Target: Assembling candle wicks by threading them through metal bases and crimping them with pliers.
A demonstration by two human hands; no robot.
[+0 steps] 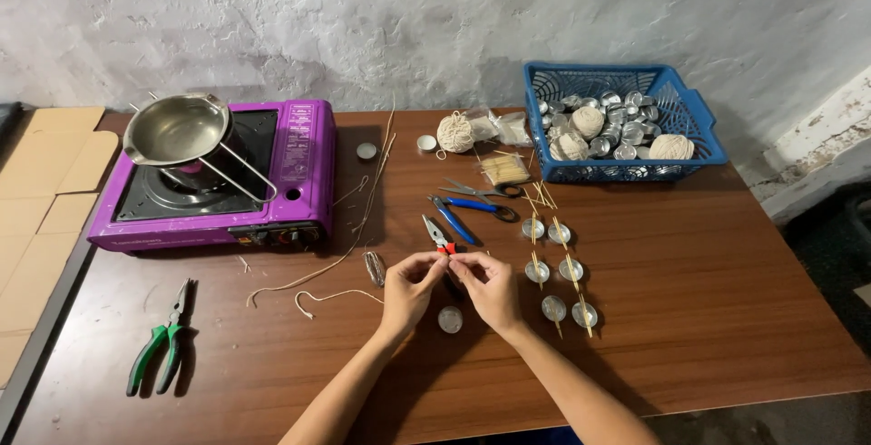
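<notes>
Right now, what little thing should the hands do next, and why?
Probably lower the pinched piece into the small metal cup just below. Both the left hand and right hand meet at the fingertips right above it, and six cups nearby already have sticks laid across them, while this one looks bare.

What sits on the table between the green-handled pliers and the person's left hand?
Head view: only a loose length of pale string on bare brown wooden table lies between the green-handled pliers and the left hand.
</notes>
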